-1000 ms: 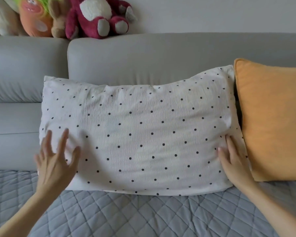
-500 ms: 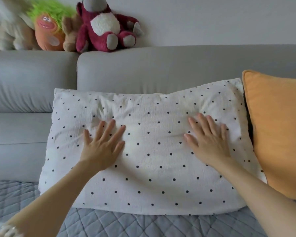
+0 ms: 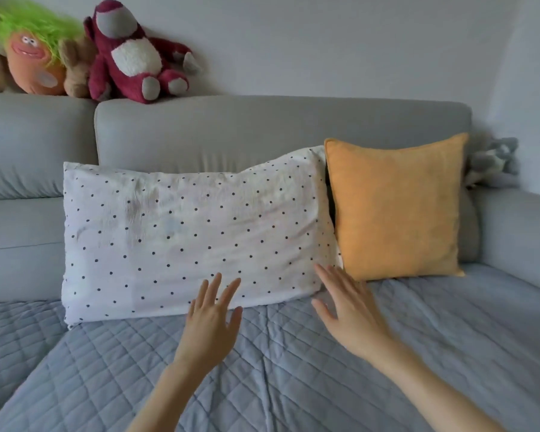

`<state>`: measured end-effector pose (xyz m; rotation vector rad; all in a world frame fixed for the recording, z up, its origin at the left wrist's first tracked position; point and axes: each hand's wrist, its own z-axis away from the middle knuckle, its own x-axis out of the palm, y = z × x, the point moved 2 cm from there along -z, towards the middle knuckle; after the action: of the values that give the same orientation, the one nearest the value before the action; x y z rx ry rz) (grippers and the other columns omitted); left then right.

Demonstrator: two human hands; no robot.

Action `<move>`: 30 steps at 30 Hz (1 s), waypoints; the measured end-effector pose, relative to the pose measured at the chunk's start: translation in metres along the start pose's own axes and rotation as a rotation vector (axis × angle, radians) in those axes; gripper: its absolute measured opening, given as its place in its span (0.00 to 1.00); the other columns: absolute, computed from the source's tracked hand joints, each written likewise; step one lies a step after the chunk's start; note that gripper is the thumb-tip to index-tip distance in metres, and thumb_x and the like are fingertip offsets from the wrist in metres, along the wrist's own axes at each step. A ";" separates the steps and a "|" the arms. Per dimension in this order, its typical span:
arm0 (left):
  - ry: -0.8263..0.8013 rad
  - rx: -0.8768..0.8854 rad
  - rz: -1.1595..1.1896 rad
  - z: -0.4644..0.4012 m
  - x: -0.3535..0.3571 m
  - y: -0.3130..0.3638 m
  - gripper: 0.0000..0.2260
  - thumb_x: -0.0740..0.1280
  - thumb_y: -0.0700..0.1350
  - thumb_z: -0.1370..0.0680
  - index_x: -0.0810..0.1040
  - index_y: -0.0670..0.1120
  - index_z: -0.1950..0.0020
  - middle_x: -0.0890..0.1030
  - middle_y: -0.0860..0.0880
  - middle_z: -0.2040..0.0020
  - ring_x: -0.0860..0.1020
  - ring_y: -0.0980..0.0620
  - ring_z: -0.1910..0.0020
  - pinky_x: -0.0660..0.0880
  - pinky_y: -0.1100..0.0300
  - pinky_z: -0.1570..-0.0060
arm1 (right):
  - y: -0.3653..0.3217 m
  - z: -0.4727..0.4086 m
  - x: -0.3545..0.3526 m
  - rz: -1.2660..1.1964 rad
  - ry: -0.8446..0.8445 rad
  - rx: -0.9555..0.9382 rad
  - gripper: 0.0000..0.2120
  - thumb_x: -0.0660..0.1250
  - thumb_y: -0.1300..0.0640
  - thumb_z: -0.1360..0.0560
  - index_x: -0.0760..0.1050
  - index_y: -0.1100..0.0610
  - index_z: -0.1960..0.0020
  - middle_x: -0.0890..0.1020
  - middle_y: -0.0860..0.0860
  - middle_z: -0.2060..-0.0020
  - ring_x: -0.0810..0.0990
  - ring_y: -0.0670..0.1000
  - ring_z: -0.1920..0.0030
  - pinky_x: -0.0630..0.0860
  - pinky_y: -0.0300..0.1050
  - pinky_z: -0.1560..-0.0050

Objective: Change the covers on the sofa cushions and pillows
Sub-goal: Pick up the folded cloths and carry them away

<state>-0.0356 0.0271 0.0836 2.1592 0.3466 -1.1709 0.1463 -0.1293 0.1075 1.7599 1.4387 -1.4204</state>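
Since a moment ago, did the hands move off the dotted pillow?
Yes. Both hands slid down the dotted pillow to its bottom edge, toward the quilted seat.

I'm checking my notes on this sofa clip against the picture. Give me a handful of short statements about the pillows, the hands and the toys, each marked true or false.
1. The polka-dot pillow leans against the sofa backrest. True.
2. The orange cushion stands to the left of the polka-dot pillow. False: it stands to its right.
3. The left hand grips a corner of the pillow. False: its fingers are straight and spread, holding nothing.
4. The right hand is open too, near the pillow's lower right corner. True.
5. The plush toys lie on the quilted cover. False: they sit on top of the backrest.
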 end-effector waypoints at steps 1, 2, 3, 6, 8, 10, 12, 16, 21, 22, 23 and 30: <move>-0.031 0.005 0.048 0.017 0.013 0.023 0.24 0.55 0.53 0.19 0.52 0.57 0.24 0.47 0.50 0.22 0.44 0.48 0.24 0.51 0.47 0.26 | 0.015 0.031 -0.004 -0.012 -0.010 0.031 0.29 0.48 0.40 0.21 0.42 0.44 0.24 0.51 0.46 0.24 0.49 0.45 0.25 0.49 0.50 0.25; -0.069 0.029 0.077 0.030 0.027 0.050 0.23 0.54 0.53 0.19 0.52 0.57 0.25 0.47 0.51 0.23 0.44 0.48 0.24 0.50 0.48 0.26 | 0.033 0.061 -0.008 -0.020 -0.015 0.078 0.29 0.50 0.42 0.21 0.43 0.45 0.24 0.52 0.45 0.24 0.50 0.45 0.25 0.51 0.49 0.26; -0.113 0.071 0.090 0.042 0.042 0.079 0.23 0.54 0.54 0.19 0.53 0.57 0.25 0.47 0.51 0.23 0.43 0.49 0.24 0.49 0.48 0.26 | 0.054 0.088 -0.014 -0.025 -0.009 0.127 0.29 0.52 0.43 0.20 0.44 0.46 0.24 0.54 0.46 0.24 0.53 0.45 0.25 0.52 0.48 0.26; -0.263 0.245 0.067 0.063 0.091 0.164 0.22 0.52 0.53 0.18 0.53 0.58 0.25 0.48 0.52 0.23 0.43 0.49 0.24 0.46 0.48 0.26 | 0.120 0.161 -0.037 -0.005 0.034 0.278 0.28 0.57 0.47 0.21 0.53 0.50 0.24 0.64 0.50 0.27 0.63 0.49 0.28 0.61 0.51 0.29; -0.363 0.336 0.055 0.065 0.124 0.212 0.21 0.52 0.53 0.18 0.54 0.58 0.25 0.48 0.52 0.23 0.43 0.50 0.24 0.46 0.47 0.26 | 0.163 0.200 -0.057 0.074 0.148 0.297 0.25 0.57 0.47 0.23 0.64 0.55 0.29 0.75 0.55 0.36 0.76 0.55 0.38 0.73 0.54 0.38; -0.437 0.382 0.011 0.063 0.157 0.249 0.20 0.52 0.52 0.18 0.56 0.56 0.25 0.49 0.51 0.23 0.44 0.49 0.24 0.46 0.45 0.27 | 0.204 0.231 -0.080 0.155 0.221 0.347 0.25 0.57 0.46 0.27 0.71 0.60 0.36 0.80 0.58 0.45 0.80 0.58 0.46 0.78 0.55 0.48; -0.499 0.392 -0.036 0.065 0.192 0.275 0.21 0.49 0.55 0.19 0.57 0.54 0.25 0.51 0.51 0.23 0.45 0.49 0.24 0.45 0.42 0.28 | 0.243 0.255 -0.096 0.279 0.233 0.392 0.25 0.56 0.47 0.28 0.74 0.61 0.39 0.81 0.57 0.47 0.80 0.59 0.48 0.78 0.54 0.50; -0.427 0.431 -0.158 0.075 0.228 0.288 0.27 0.44 0.60 0.23 0.70 0.56 0.31 0.72 0.49 0.31 0.67 0.47 0.30 0.62 0.38 0.33 | 0.311 0.262 -0.102 0.392 0.142 0.492 0.29 0.54 0.43 0.29 0.72 0.61 0.37 0.79 0.59 0.44 0.78 0.62 0.45 0.75 0.58 0.47; -0.249 0.461 -0.101 0.078 0.232 0.282 0.21 0.49 0.57 0.21 0.75 0.54 0.36 0.77 0.50 0.36 0.74 0.49 0.36 0.65 0.44 0.36 | 0.369 0.225 -0.095 0.497 -0.090 0.693 0.42 0.54 0.29 0.30 0.55 0.56 0.27 0.63 0.54 0.31 0.63 0.57 0.32 0.67 0.59 0.41; -0.233 0.469 -0.097 0.078 0.233 0.283 0.21 0.51 0.56 0.22 0.75 0.54 0.35 0.77 0.50 0.36 0.73 0.49 0.35 0.64 0.44 0.36 | 0.376 0.223 -0.090 0.499 -0.091 0.722 0.43 0.56 0.28 0.31 0.54 0.56 0.27 0.63 0.53 0.32 0.64 0.56 0.32 0.68 0.57 0.43; -0.223 0.472 -0.098 0.078 0.236 0.283 0.21 0.52 0.55 0.23 0.75 0.54 0.35 0.76 0.50 0.36 0.73 0.50 0.35 0.64 0.44 0.35 | 0.382 0.221 -0.086 0.491 -0.071 0.739 0.42 0.58 0.29 0.31 0.55 0.56 0.27 0.64 0.53 0.32 0.65 0.56 0.33 0.68 0.55 0.44; -0.204 0.444 -0.080 0.079 0.240 0.283 0.21 0.52 0.56 0.24 0.75 0.54 0.36 0.76 0.51 0.36 0.71 0.51 0.33 0.62 0.45 0.33 | 0.393 0.217 -0.078 0.698 -0.001 0.575 0.21 0.79 0.57 0.40 0.77 0.68 0.55 0.80 0.61 0.67 0.79 0.59 0.72 0.72 0.43 0.77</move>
<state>0.1924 -0.2551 -0.0266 2.3813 0.0870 -1.6214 0.4164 -0.4802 0.0016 2.2735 0.3099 -1.4871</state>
